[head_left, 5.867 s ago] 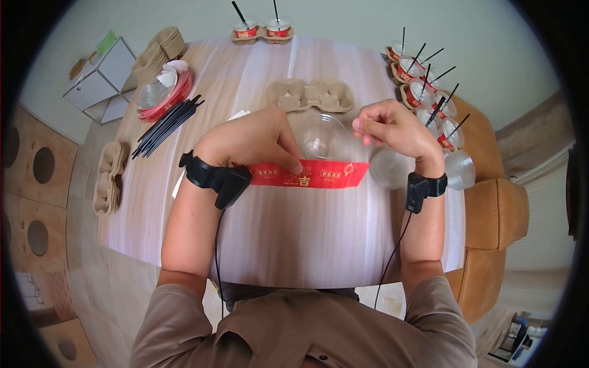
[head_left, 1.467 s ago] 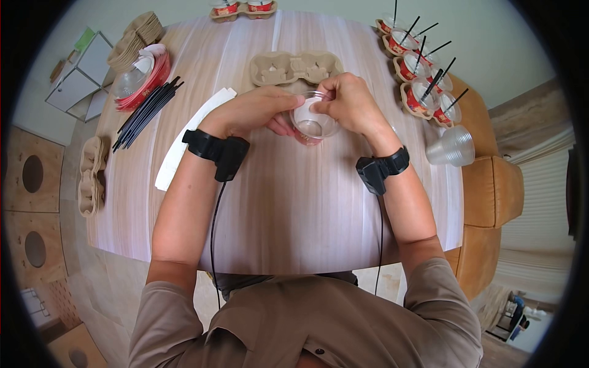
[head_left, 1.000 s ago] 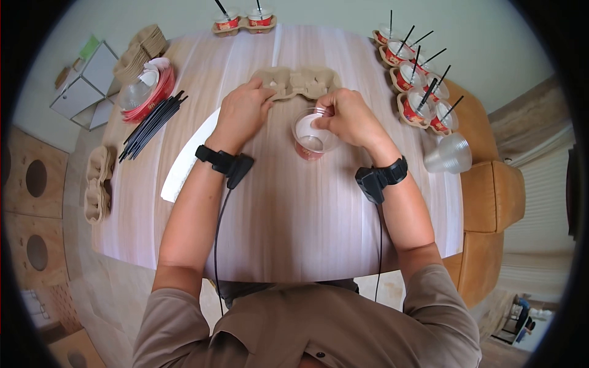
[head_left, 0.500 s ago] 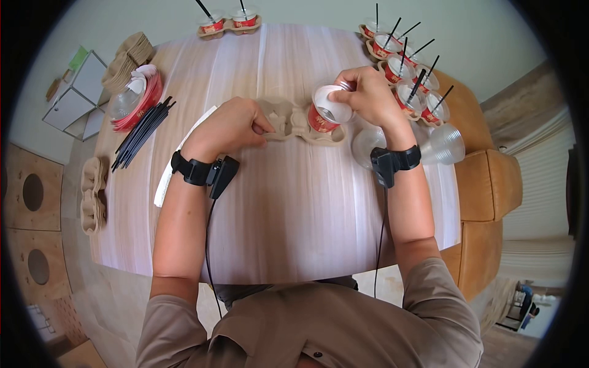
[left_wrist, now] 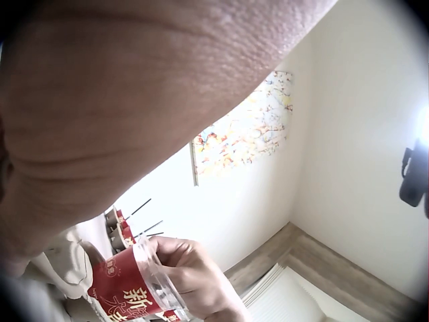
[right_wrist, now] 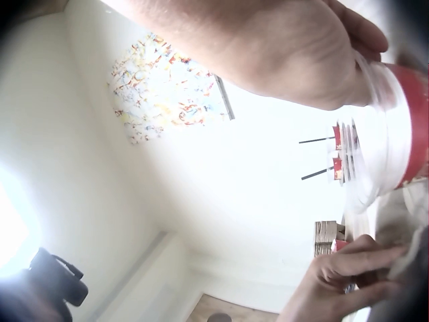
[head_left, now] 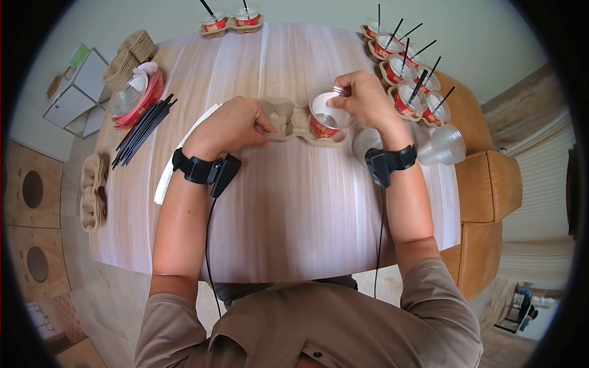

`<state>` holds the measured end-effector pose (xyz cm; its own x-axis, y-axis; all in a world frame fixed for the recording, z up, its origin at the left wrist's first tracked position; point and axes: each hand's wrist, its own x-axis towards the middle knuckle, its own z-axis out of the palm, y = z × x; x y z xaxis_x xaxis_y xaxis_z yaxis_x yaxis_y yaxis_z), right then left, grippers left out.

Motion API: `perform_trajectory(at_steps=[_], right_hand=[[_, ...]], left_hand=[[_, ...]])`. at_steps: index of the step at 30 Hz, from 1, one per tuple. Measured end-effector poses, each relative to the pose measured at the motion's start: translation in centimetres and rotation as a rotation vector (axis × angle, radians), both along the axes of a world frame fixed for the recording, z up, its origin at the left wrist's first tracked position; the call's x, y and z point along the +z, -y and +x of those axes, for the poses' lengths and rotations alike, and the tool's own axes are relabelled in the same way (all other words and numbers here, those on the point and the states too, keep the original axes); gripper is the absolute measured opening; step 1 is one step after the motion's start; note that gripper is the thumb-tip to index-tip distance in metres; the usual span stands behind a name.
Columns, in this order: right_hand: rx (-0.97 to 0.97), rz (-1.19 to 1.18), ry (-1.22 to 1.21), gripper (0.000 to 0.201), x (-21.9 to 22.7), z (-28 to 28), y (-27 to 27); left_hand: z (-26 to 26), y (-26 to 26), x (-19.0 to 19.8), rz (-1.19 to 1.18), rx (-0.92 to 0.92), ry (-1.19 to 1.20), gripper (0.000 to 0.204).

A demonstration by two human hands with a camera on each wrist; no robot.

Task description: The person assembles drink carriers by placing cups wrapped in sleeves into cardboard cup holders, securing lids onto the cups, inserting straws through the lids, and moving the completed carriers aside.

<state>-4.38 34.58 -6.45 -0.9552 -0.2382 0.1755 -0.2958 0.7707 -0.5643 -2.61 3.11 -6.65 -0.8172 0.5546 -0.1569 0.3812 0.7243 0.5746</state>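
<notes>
My right hand (head_left: 368,101) pinches the rim of a clear plastic cup (head_left: 323,127) wrapped in a red printed paper sleeve, with thumb inside the rim. White shows inside the cup. The cup stands in the right-hand compartment of a brown pulp cup carrier (head_left: 299,120). At the carrier's left end, my left hand (head_left: 233,126) grips its edge between thumb and fingers. The left compartment holds no cup. In the left wrist view the sleeve's gold lettering faces out below the right hand (left_wrist: 194,278). The right wrist view shows the left hand (right_wrist: 335,278) at the carrier.
Nested clear cups (head_left: 445,146) lie at the right, near a clear round piece (head_left: 366,144). Filled carriers with red cups (head_left: 410,101) line the right edge. Black straws (head_left: 144,132), red sleeves (head_left: 147,95), stacked carriers (head_left: 129,58) and white paper strips (head_left: 178,162) are left.
The red sleeve, earlier flat in my left hand, is now around the cup. My left hand left the cup and pulled the carrier nearer; my right hand brought the cup into its right compartment.
</notes>
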Motion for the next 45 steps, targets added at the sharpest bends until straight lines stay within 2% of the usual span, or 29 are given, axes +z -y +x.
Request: perform_trajectory(at_steps=[19, 22, 24, 31, 45], right_hand=[[0.039, 0.075, -0.05, 0.021, -0.62, 0.19, 0.89], [0.038, 0.077, -0.034, 0.021, -0.6, 0.17, 0.73], [0.056, 0.017, 0.065, 0.021, -0.62, 0.13, 0.53], [0.071, 0.073, 0.02, 0.022, -0.73, 0.01, 0.49], [-0.021, 0.082, 0.071, 0.023, -0.39, 0.16, 0.8]], left_hand=[[0.03, -0.1, 0.07, -0.02, 0.0, -0.003, 0.035], [0.12, -0.07, 0.17, -0.018, 0.012, 0.004, 0.035], [0.06, -0.08, 0.04, -0.017, 0.014, 0.006, 0.035], [0.15, -0.16, 0.22, -0.019, 0.01, 0.002, 0.035], [0.24, -0.24, 0.28, -0.018, 0.013, -0.004, 0.035]])
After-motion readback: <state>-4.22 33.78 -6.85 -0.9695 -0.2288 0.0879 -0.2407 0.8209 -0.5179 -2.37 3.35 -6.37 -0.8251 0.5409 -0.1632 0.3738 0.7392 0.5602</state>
